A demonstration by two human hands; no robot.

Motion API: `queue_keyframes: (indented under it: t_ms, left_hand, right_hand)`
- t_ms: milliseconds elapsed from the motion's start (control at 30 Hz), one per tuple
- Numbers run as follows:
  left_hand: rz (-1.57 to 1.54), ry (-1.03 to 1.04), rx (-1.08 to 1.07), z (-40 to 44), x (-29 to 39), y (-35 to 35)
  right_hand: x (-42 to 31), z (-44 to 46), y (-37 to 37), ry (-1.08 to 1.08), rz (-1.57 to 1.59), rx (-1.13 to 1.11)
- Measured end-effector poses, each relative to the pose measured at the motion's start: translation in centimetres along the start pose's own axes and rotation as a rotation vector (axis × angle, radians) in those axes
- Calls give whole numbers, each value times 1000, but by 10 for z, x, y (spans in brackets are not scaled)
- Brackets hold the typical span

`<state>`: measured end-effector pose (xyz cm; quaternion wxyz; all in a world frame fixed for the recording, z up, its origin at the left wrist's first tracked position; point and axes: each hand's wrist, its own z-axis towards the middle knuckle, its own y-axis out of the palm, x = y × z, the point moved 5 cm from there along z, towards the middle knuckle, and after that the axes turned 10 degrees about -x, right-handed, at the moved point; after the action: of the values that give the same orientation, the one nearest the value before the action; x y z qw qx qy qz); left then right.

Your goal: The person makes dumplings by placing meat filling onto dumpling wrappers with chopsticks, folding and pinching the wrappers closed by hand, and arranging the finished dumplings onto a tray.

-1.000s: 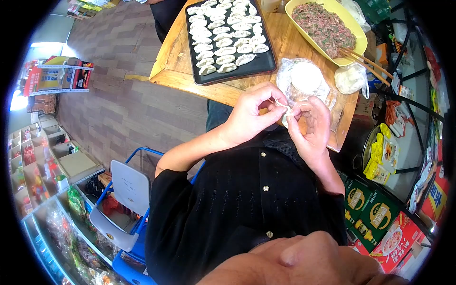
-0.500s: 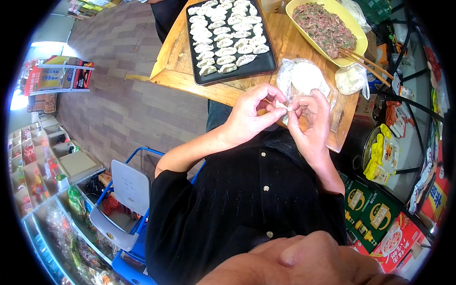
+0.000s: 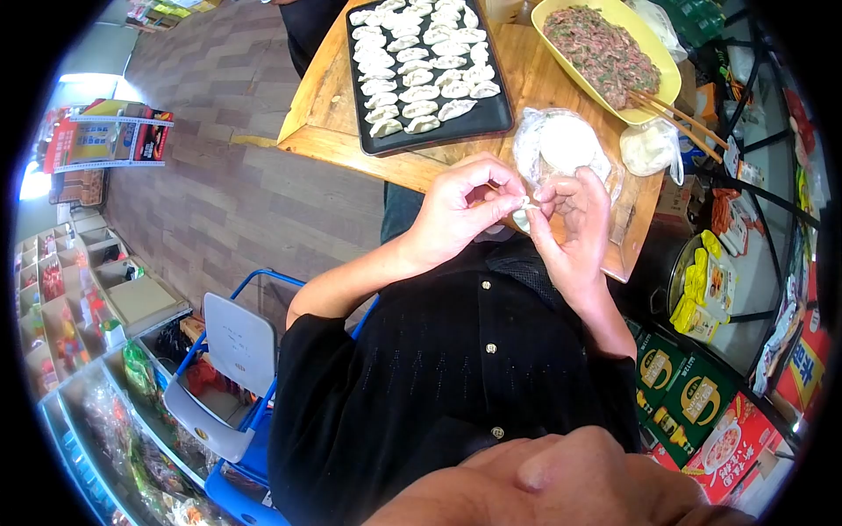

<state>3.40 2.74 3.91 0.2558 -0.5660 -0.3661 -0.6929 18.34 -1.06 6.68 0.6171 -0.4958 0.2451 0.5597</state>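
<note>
Dough (image 3: pixel 521 219) is pinched near the edge of the table (image 3: pixel 329 123) by fingertips of the half-curled left hand (image 3: pixel 465 206) and right hand (image 3: pixel 574 210); space beyond is taken by tray (image 3: pixel 495 118) and wrappers (image 3: pixel 570 140), floor (image 3: pixel 263 193) being seen leftward

Worn at head height, as single view. Looks steeply down and forward, over shirt (image 3: pixel 421 368), toward table (image 3: pixel 320 110). Sits near enough to fill lower middle with shirt and to set left hand (image 3: pixel 456 215) and right hand (image 3: pixel 577 226) just above and right of centre. Cuts off tray (image 3: pixel 491 118) and bowl (image 3: pixel 670 85) at top edge. Spreads very wide: reaches floor (image 3: pixel 246 193) and chair (image 3: pixel 239 340) at left, boxes (image 3: pixel 693 399) at lower right. Bends straight edges outward like fisheye, inside round frame with black corners.
</note>
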Motion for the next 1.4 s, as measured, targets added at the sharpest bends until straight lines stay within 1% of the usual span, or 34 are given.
queue_keyframes:
  t_ms: [100,167,300,367,500,567,600,667,700,767,800,867,900,933,967,1000,1067,1100,1167,1233,1267,1400]
  left_hand:
    - [60,37,-23,-1,1,-1]
    - [142,92,-27,-2,3,0]
    - [122,78,-7,-2,2,2]
    - [-152,-21,60,-4,-3,3]
    - [-117,-30,60,-4,-3,-2]
    - [224,81,44,-2,7,-2]
    - [224,81,44,-1,7,-1]
    - [534,268,69,-3,18,3]
    - [539,271,71,-3,17,2]
    - [713,418,49,-6,23,9]
    - [703,392,58,-8,23,10]
    - [712,391,74,-8,19,12]
    - [716,389,86,-8,19,12]
    - [724,340,66,-7,21,12]
    - [726,341,68,-7,23,11]
    - [697,311,57,-6,22,10]
    - [667,282,46,-5,23,9]
    - [628,251,52,-5,22,7]
    - [596,223,61,-5,23,6]
    - [651,233,83,-5,25,6]
    - [715,299,87,-6,25,6]
    - [698,301,113,-7,25,1]
  right_hand:
    - [3,0,1,30,9,-11]
    - [2,0,2,-23,11,-25]
    - [1,1,3,-31,24,-47]
    - [2,0,1,11,-23,-32]
    - [3,0,-2,8,-5,-50]
    - [2,0,-2,-25,0,-33]
    - [2,0,-2,-25,-1,-33]
    - [2,0,-1,8,42,-8]
    - [1,1,-1,2,44,-9]
    - [-3,3,-3,44,21,8]
    - [-5,5,-5,39,24,6]
    - [-2,8,-6,149,-105,-112]
    - [-5,11,-7,145,-103,-114]
    - [-12,14,-7,78,-252,-149]
    - [-17,16,-6,10,-401,-182]
    - [-14,16,-5,8,-401,-183]
    - [-16,12,-5,-241,-456,-155]
    - [-16,13,-7,-242,-457,-157]
    - [-21,15,-5,-347,-503,-261]
    - [-24,16,-7,-359,-526,-297]
    - [-24,18,-6,-367,-552,-332]
    - [-24,26,-1,-439,-510,-325]
